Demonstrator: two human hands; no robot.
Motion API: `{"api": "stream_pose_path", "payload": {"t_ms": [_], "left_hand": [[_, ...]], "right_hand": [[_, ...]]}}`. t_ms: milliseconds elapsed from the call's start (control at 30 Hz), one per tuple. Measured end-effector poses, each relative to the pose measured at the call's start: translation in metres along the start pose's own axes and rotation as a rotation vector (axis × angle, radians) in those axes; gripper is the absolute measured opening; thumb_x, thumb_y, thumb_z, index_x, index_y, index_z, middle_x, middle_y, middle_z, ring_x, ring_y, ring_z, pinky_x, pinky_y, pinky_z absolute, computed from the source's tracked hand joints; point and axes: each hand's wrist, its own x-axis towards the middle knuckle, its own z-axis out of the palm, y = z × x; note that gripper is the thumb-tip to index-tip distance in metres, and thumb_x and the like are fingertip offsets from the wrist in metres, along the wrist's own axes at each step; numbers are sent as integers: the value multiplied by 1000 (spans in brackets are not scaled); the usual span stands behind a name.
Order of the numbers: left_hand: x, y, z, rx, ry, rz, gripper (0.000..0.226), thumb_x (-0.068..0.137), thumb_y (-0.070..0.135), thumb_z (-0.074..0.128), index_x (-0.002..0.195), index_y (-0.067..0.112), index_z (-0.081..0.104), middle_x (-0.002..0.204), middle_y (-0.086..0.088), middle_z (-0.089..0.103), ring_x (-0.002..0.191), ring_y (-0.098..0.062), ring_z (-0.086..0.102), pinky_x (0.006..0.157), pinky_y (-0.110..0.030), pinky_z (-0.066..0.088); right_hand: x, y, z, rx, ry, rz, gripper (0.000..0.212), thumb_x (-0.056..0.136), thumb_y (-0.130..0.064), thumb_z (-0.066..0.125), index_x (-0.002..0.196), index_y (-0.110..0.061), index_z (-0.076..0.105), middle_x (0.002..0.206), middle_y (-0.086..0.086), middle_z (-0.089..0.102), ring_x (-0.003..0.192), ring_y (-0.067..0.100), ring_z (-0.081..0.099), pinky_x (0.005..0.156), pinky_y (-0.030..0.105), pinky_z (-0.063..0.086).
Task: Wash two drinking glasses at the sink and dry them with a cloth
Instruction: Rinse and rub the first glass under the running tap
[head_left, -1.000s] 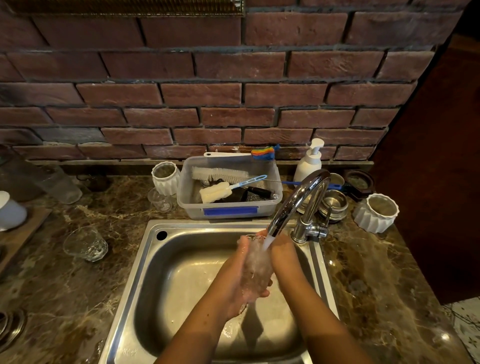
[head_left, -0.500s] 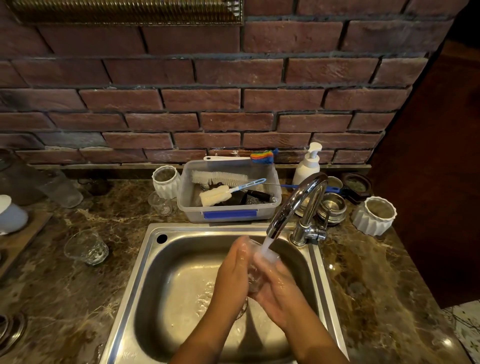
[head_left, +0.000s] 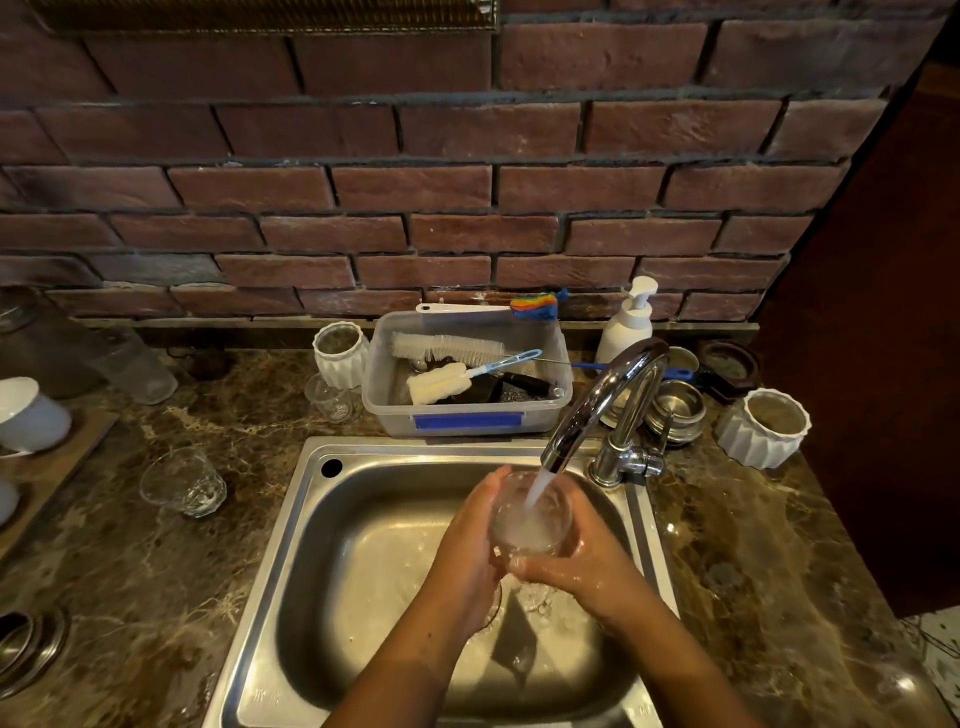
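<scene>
A clear drinking glass (head_left: 532, 522) is held upright under the running tap (head_left: 597, 405), over the steel sink (head_left: 374, 551). Water pours into its mouth. My left hand (head_left: 470, 551) wraps its left side and my right hand (head_left: 582, 558) cups it from the right and below. A second clear glass (head_left: 183, 482) stands on the marble counter left of the sink, apart from both hands. No cloth is in view.
Behind the sink stands a plastic tub (head_left: 467, 415) with brushes, a soap pump bottle (head_left: 626, 325) and steel cups (head_left: 675, 410). White ribbed pots (head_left: 763, 428) flank it. A small glass (head_left: 330, 397) and a wooden tray (head_left: 52, 462) with white cups lie left.
The glass has been turned upright with its mouth under the stream. My right hand moved from rubbing its front to cupping it from the right and below.
</scene>
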Motion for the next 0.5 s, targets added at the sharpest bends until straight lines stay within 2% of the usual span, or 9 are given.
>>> {"api": "stream_pose_path", "payload": {"t_ms": [33, 100, 200, 300, 400, 500], "left_hand": [[0, 0, -2, 7, 7, -5, 54, 91, 55, 50, 136, 28, 60, 135, -7, 64, 121, -26, 63, 101, -45, 54], [-2, -1, -4, 30, 0, -3, 46, 98, 49, 47, 140, 31, 54, 141, -5, 57, 127, -27, 58, 107, -53, 48], [-3, -2, -3, 43, 2, 18, 50, 97, 49, 46, 144, 31, 49, 145, -3, 53, 131, -26, 53, 108, -54, 48], [-1, 2, -5, 18, 23, 16, 53, 96, 48, 49, 146, 32, 47, 149, -5, 49, 135, -28, 50, 113, -54, 41], [-1, 2, -7, 23, 9, 16, 50, 98, 46, 49, 145, 32, 47, 149, -4, 50, 134, -28, 51, 113, -56, 40], [0, 1, -8, 13, 24, 22, 47, 100, 44, 48, 145, 30, 49, 149, -5, 50, 135, -28, 50, 115, -54, 40]], "right_hand": [[-1, 2, 1, -4, -31, 9, 85, 63, -26, 92, 132, -48, 48, 127, -20, 63, 121, 6, 60, 98, 29, 55], [-2, 5, -1, 7, -34, -7, 84, 64, -28, 92, 133, -46, 49, 128, -17, 64, 121, 7, 61, 97, 29, 55], [2, 8, -1, 47, 15, -3, 88, 65, -24, 92, 139, -34, 46, 130, -9, 64, 124, 14, 61, 101, 37, 54], [4, 12, 1, 11, -61, 1, 88, 67, -26, 92, 138, -44, 45, 129, -18, 62, 124, 8, 60, 97, 29, 55], [5, 10, 1, 16, -39, 9, 84, 62, -36, 94, 129, -57, 48, 124, -25, 63, 119, 2, 61, 89, 19, 55], [9, 16, 3, 54, -41, 10, 91, 63, -36, 94, 138, -47, 44, 133, -15, 61, 126, 11, 59, 95, 28, 55]]}}
